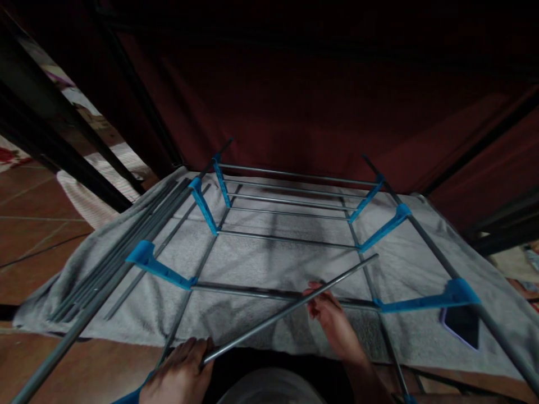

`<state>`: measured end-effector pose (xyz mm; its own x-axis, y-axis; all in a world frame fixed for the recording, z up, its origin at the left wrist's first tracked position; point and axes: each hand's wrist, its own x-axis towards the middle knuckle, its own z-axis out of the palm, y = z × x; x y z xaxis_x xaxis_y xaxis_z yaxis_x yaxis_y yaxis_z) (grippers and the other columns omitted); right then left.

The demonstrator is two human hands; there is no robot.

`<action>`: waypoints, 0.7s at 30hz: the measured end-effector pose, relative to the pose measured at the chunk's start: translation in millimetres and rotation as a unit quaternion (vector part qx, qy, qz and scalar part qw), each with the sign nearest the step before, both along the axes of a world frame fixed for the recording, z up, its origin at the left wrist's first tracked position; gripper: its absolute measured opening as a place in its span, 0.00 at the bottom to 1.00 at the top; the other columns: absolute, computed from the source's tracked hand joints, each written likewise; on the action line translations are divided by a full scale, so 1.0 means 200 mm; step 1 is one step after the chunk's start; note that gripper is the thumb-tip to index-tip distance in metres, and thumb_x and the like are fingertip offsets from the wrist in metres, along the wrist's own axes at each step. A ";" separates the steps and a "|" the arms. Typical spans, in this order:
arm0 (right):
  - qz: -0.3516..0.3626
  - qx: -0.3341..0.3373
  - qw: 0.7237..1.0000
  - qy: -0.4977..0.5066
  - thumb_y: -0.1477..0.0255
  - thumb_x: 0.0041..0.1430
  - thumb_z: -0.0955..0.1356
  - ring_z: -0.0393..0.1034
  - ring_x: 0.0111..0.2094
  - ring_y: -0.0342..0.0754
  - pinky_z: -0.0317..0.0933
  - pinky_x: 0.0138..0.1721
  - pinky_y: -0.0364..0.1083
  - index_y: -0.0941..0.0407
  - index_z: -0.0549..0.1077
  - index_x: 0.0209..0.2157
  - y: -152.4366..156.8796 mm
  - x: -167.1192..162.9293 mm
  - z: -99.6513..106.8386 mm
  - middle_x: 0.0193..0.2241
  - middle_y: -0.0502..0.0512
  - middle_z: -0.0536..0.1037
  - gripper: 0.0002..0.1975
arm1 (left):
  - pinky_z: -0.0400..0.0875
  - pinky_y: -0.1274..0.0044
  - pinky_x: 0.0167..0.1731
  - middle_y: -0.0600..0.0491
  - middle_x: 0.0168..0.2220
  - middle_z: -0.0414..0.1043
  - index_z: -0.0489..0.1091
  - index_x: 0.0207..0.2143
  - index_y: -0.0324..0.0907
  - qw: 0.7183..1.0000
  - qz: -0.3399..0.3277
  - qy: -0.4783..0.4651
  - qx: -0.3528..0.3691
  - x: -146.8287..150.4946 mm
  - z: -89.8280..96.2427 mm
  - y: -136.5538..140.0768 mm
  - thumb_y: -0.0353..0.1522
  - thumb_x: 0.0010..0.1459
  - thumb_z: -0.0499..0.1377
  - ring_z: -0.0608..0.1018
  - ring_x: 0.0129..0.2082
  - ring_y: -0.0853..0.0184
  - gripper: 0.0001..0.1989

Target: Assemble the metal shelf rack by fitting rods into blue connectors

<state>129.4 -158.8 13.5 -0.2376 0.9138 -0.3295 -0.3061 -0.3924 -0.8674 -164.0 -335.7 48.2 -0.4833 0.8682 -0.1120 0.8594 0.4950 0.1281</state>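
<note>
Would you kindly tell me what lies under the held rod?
Under the rod, blanket and rack bars; the left hand hides its near end and anything beneath.

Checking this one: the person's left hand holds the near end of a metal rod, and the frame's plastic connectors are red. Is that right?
Not quite: the plastic connectors are blue, not red, as the head view shows. The left hand does hold the near end of the metal rod.

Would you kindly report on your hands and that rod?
Left hand gripping near end of rod; right hand farther along it. Rod slanted, crossing a crossbar in view. Phone off right, clear of rod.
</note>
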 end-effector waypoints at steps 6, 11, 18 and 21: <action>-0.025 -0.033 0.997 0.064 0.62 0.55 0.73 0.70 0.33 0.47 0.66 0.36 0.47 0.52 0.78 0.39 0.12 0.06 -0.01 0.37 0.53 0.80 0.12 | 0.74 0.70 0.46 0.50 0.46 0.82 0.81 0.44 0.50 0.998 -0.030 -0.032 -0.034 0.03 0.08 0.16 0.36 0.63 0.52 0.81 0.47 0.57 0.17; -0.046 -0.067 0.996 0.033 0.60 0.54 0.74 0.71 0.29 0.46 0.65 0.31 0.45 0.54 0.77 0.37 0.19 0.06 -0.09 0.31 0.51 0.78 0.14 | 0.73 0.70 0.50 0.48 0.50 0.79 0.78 0.47 0.47 0.995 -0.063 -0.042 -0.059 0.04 0.12 0.29 0.31 0.64 0.53 0.79 0.51 0.58 0.16; -0.053 -0.074 0.996 -0.005 0.63 0.52 0.73 0.75 0.32 0.49 0.71 0.35 0.49 0.53 0.74 0.33 0.29 0.09 -0.18 0.31 0.53 0.79 0.10 | 0.69 0.65 0.56 0.45 0.52 0.77 0.76 0.52 0.42 0.986 -0.145 -0.030 -0.070 0.00 0.13 0.49 0.25 0.63 0.54 0.77 0.54 0.53 0.19; -0.068 -0.110 0.991 0.028 0.65 0.51 0.74 0.76 0.33 0.48 0.72 0.38 0.48 0.53 0.75 0.34 0.32 0.09 -0.18 0.32 0.53 0.79 0.10 | 0.68 0.65 0.56 0.44 0.51 0.78 0.76 0.52 0.41 0.983 -0.175 -0.026 -0.049 -0.03 0.13 0.56 0.25 0.63 0.54 0.78 0.53 0.53 0.18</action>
